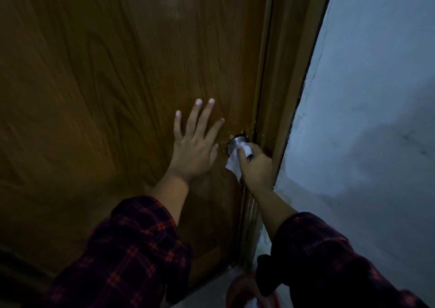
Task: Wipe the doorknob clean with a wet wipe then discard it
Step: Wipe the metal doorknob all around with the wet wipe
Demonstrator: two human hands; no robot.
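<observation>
Wood door [117,84]: L hand [191,152] flat, splayed; R hand [255,166] grips wipe [233,164] on doorknob [236,143].

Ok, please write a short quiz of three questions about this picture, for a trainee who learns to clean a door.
1. Which hand holds the wet wipe against the doorknob?
2. True or false: the left hand grips the doorknob.
3. The left hand lies on: A) the wall; B) the door; C) the floor.

Key
1. The right hand.
2. False: it rests open, fingers spread, on the door beside the knob.
3. B.
</observation>
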